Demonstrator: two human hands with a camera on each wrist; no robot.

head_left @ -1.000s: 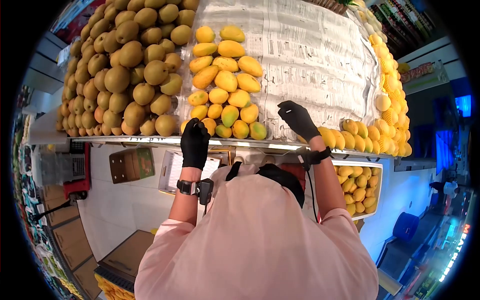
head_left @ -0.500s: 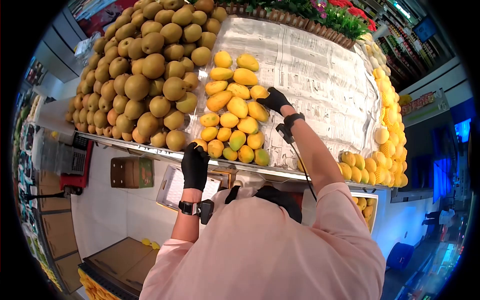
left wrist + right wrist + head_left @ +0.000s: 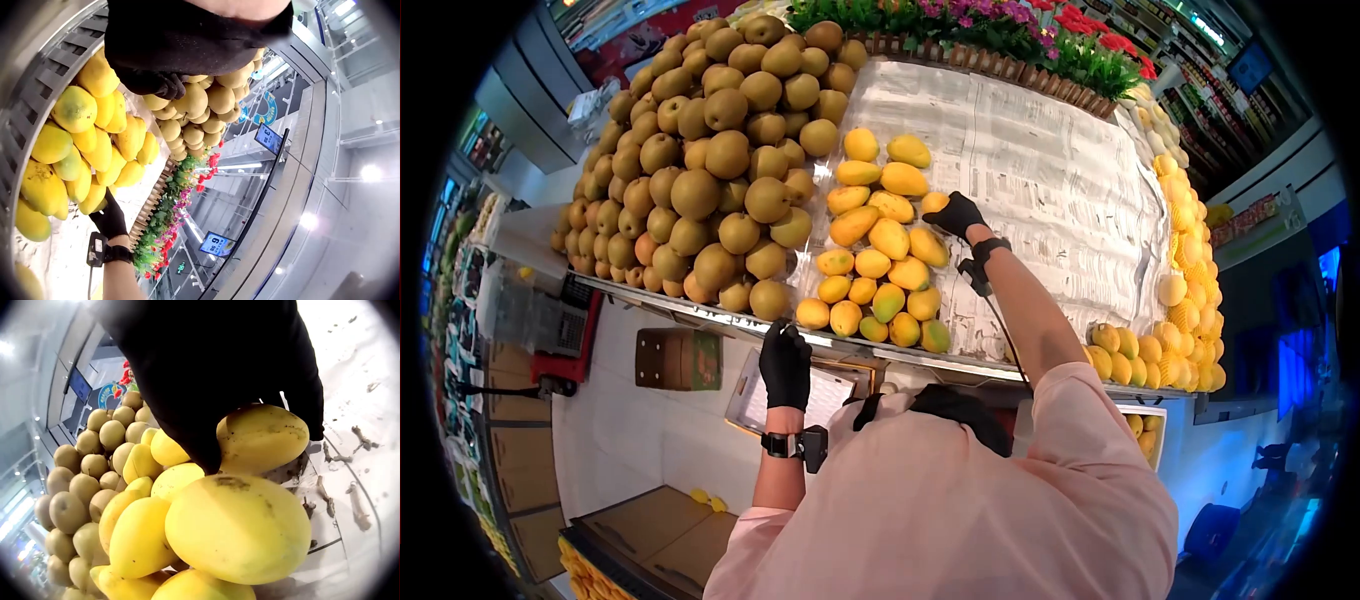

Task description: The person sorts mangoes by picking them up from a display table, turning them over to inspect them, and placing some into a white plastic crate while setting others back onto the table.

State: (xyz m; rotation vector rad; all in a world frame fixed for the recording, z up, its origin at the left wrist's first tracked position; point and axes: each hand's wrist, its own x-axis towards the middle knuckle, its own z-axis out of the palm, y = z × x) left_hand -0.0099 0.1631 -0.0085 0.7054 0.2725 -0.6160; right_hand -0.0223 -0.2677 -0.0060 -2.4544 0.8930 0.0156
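In a black glove, my right hand [image 3: 958, 215] grips a yellow mango [image 3: 935, 203] at the right side of the mango rows, on the newspaper-covered shelf [image 3: 1040, 180]. The right wrist view has the fingers of that hand [image 3: 231, 369] around the held mango [image 3: 262, 439], just beyond a larger mango [image 3: 237, 529]. My left hand [image 3: 785, 368], also gloved in black, is at the front edge of the shelf, below the front-left mango [image 3: 812, 313]. Its fingers look curled in the head view, and no fruit shows in it. The left wrist view shows it [image 3: 181, 50] above the fruit.
Brown round pears [image 3: 695, 194] are piled left of the mangoes. A low wooden fence [image 3: 1000, 66] with flowers [image 3: 1090, 45] lines the back. Net-wrapped yellow fruit [image 3: 1182, 240] stands along the right side, with more mangoes [image 3: 1112, 340] at the front right. Crates and boxes [image 3: 678, 359] lie below.
My right hand went from the front of the shelf up to the mango rows and took hold of a mango. The left hand has moved slightly away from the front-left mango. The head view has shifted.
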